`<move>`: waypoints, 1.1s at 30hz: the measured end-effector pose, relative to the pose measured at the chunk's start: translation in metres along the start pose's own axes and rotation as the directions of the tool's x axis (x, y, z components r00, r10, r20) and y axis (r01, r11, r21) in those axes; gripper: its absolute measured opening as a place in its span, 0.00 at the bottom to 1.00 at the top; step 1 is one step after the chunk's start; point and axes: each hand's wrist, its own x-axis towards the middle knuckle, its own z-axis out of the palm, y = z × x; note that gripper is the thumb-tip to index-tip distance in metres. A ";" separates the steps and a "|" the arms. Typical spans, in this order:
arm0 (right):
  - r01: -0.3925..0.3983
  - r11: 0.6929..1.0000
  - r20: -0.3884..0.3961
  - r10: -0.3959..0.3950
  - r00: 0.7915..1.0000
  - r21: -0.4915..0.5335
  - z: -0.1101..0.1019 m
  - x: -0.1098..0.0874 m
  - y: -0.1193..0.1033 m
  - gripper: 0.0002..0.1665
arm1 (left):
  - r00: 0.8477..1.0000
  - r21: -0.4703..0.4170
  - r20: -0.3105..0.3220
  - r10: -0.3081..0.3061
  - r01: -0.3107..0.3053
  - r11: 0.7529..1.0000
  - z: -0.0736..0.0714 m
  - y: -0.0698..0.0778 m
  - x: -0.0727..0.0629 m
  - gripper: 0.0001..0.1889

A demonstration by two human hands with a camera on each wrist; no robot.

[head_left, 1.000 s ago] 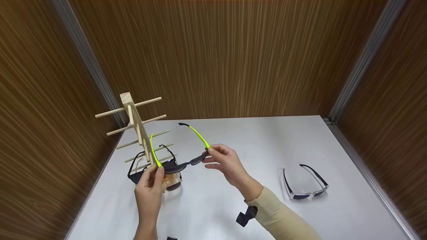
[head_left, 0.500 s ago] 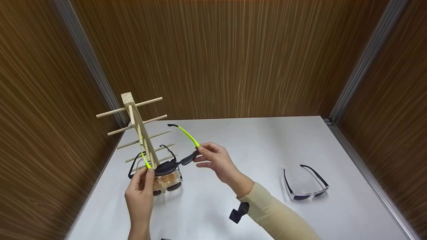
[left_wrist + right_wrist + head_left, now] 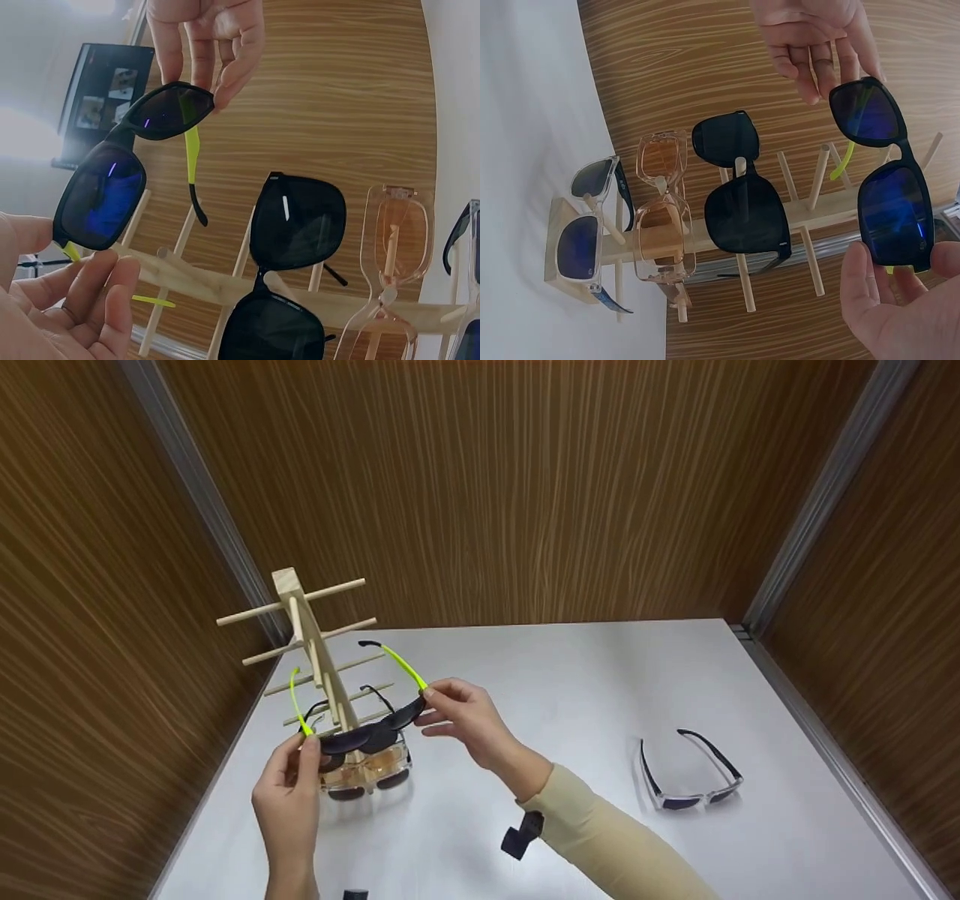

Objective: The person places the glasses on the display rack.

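Sunglasses [image 3: 409,712] with a black front, bluish dark lenses and neon yellow arms are held up in both hands, arms unfolded and pointing away. My left hand [image 3: 289,795] pinches the left hinge corner between thumb and fingers. At the other corner, my right hand [image 3: 469,724] pinches the frame the same way. Just beyond them stands a wooden peg rack [image 3: 286,581], whose upper pegs are bare. Lower on it hang black sunglasses [image 3: 746,214], peach-tinted clear glasses [image 3: 661,232] and clear-framed sunglasses [image 3: 577,244]. In the head view the held front overlaps the black pair.
Another clear-framed pair of sunglasses [image 3: 682,802] with black arms lies unfolded on the white table [image 3: 562,682], at the right. Wood-grain panels [image 3: 487,495] enclose the back and sides. A dark screen [image 3: 112,97] shows in the left wrist view.
Both hands have carried the yellow-armed sunglasses leftward, from the rack's right side to in front of it. The rack and the pair on the table have stayed put.
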 end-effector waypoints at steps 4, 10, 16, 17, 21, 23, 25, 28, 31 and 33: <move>0.002 1.000 0.010 -0.002 1.000 0.001 0.007 0.003 0.000 0.16 | 1.000 -0.011 0.002 -0.028 0.028 1.000 -0.006 -0.002 0.007 0.14; -0.014 1.000 -0.008 0.014 1.000 0.003 0.016 0.008 -0.003 0.14 | 0.999 0.016 0.021 -0.038 0.038 0.999 -0.013 -0.001 0.018 0.15; -0.011 0.999 -0.014 0.010 1.000 -0.037 0.026 0.014 -0.001 0.12 | 0.999 0.017 0.005 -0.039 0.039 0.999 -0.020 -0.004 0.029 0.14; -0.006 0.999 -0.017 0.005 1.000 -0.046 0.028 0.016 -0.001 0.12 | 0.999 0.012 0.005 -0.045 0.045 0.999 -0.021 -0.006 0.031 0.13; 0.008 0.998 -0.039 -0.010 0.999 -0.070 0.033 0.022 0.001 0.11 | 0.998 0.008 0.021 -0.067 0.066 0.998 -0.023 -0.010 0.038 0.13; 0.007 0.997 -0.054 -0.012 0.998 -0.076 0.036 0.025 0.002 0.12 | 0.996 0.022 0.034 -0.079 0.078 0.997 -0.025 -0.012 0.042 0.14; 0.006 0.997 -0.069 -0.012 0.998 -0.076 0.039 0.027 0.003 0.12 | 0.995 0.041 0.050 -0.089 0.087 0.995 -0.026 -0.014 0.046 0.14; -0.011 0.997 -0.084 0.005 0.996 -0.073 0.043 0.030 0.003 0.11 | 0.993 0.049 0.059 -0.103 0.100 0.994 -0.028 -0.016 0.051 0.15; -0.035 0.997 -0.091 0.029 0.995 -0.067 0.045 0.032 0.003 0.10 | 0.992 0.041 0.057 -0.111 0.109 0.993 -0.028 -0.018 0.055 0.15; -0.048 0.997 -0.099 0.042 0.994 -0.064 0.045 0.034 0.003 0.10 | 0.991 0.038 0.060 -0.117 0.115 0.993 -0.028 -0.019 0.056 0.16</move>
